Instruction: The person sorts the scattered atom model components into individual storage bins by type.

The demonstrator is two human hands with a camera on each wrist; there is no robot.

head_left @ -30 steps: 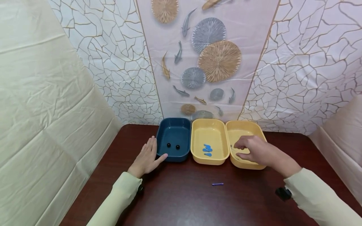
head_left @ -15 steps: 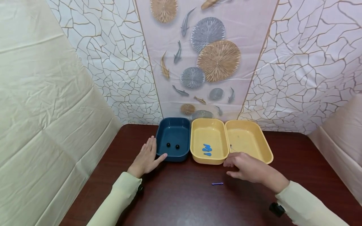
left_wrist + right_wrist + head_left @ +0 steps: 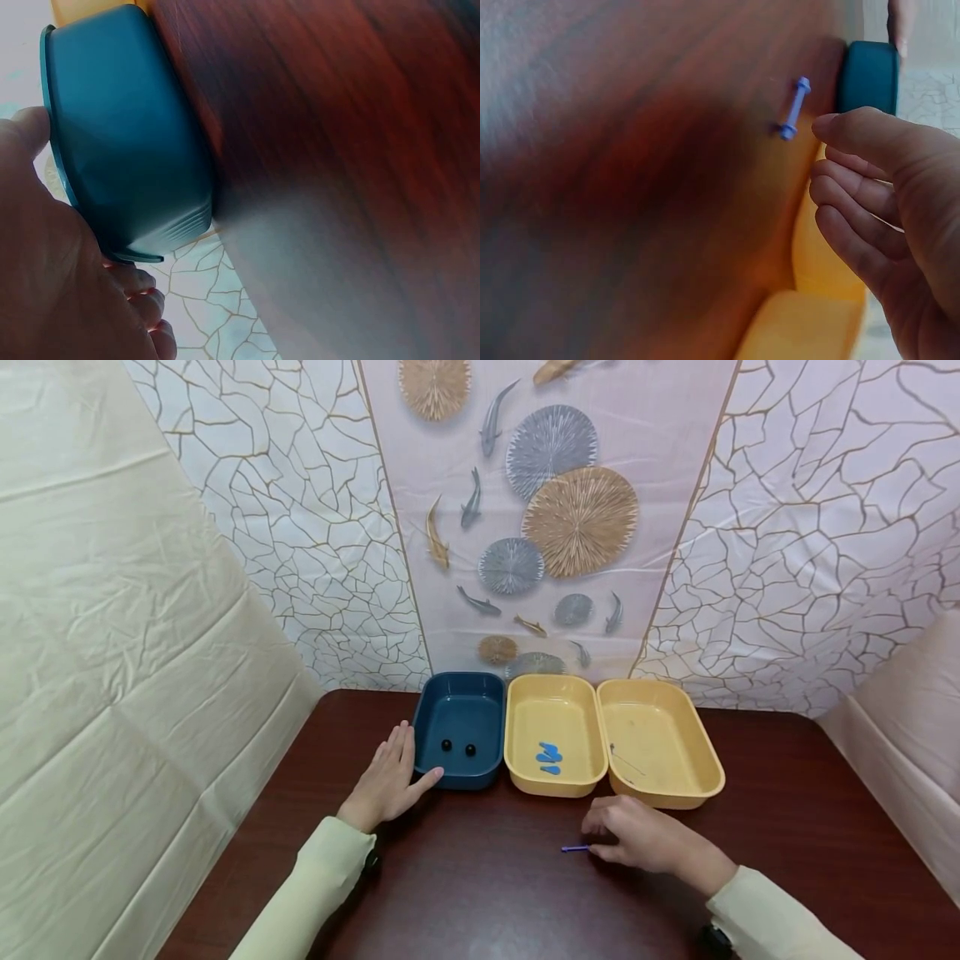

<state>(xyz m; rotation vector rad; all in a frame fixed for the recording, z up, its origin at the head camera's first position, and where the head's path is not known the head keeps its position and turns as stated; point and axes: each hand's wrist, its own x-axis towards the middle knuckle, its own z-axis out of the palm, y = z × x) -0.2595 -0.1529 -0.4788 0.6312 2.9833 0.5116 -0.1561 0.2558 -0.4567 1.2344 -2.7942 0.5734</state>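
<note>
On the table, in front of the trays, lies a small purple rod (image 3: 574,849) with a knob at each end, shown whole as a purple rod (image 3: 795,109) in the right wrist view. My right hand (image 3: 637,837) hovers at its right end, fingers loosely bent. A gap shows between thumb (image 3: 840,129) and rod in that view. My left hand (image 3: 382,781) rests against the left side and front corner of the dark blue tray (image 3: 493,773), its fingers extended. Two black balls (image 3: 470,750) sit in that tray.
Several flat blue drop-shaped pieces (image 3: 551,757) lie in the middle yellow tray (image 3: 553,714). A thin stick-like item (image 3: 627,763) lies in the right yellow tray (image 3: 675,727). The trays stand side by side at the back of the dark wooden table (image 3: 480,902).
My right hand has left the right yellow tray and come down and leftward to the purple rod. That tray has shifted slightly in between. My left hand stays where it was.
</note>
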